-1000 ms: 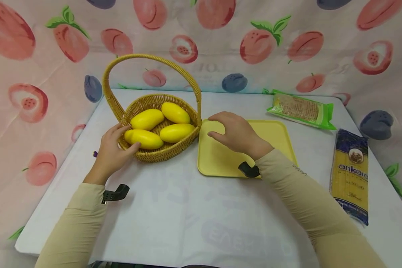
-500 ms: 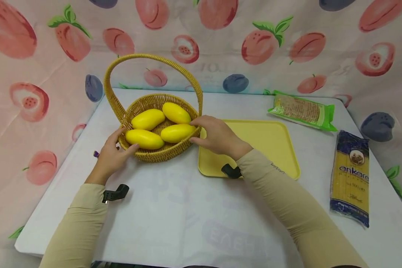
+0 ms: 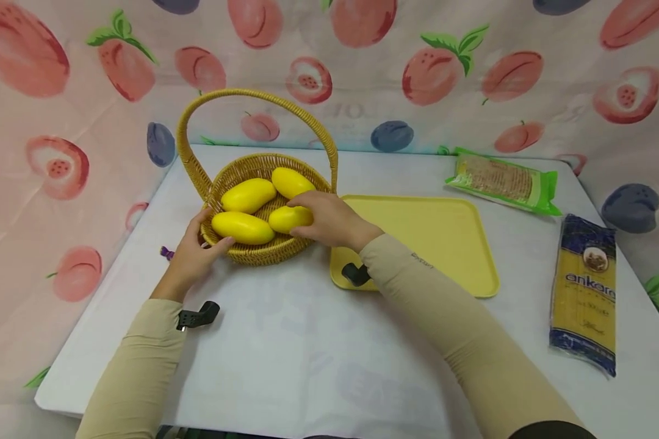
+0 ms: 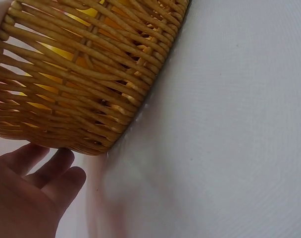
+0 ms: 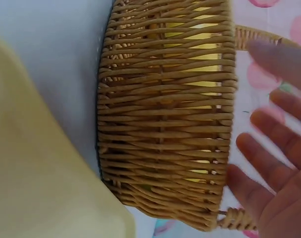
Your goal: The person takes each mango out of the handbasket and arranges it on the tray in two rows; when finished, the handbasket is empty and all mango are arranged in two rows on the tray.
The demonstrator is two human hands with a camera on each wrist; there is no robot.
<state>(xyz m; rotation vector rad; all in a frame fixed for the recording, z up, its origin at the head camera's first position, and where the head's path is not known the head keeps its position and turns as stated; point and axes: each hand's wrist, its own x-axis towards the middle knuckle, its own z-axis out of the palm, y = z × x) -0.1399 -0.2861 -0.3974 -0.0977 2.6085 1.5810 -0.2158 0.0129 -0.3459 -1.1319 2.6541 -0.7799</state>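
A yellow wicker basket (image 3: 263, 256) with a tall arched handle stands at the back left of the table and contains several smooth yellow mangoes (image 3: 243, 228). At its left end, my left hand (image 3: 194, 256) holds the rim between thumb and index finger; the other fingers curl loosely by the woven side in the left wrist view. Over the right rim reaches my right hand (image 3: 332, 219), thumb and fingers spread on either side of the front-right mango (image 3: 284, 219). In the right wrist view those fingers are relaxed beside the rim, with the mango mostly hidden behind the wickerwork.
Right of the basket lies a flat yellow tray (image 3: 434, 244), under my right forearm. A green-edged packet (image 3: 500, 180) lies at the back right, and a blue and yellow pasta packet (image 3: 584, 292) near the right edge. A small purple object (image 3: 166, 252) sits beside my left hand.
My right hand has moved left from above the tray, across the basket's right rim, to the front-right mango. My left hand stays at the basket's left end.
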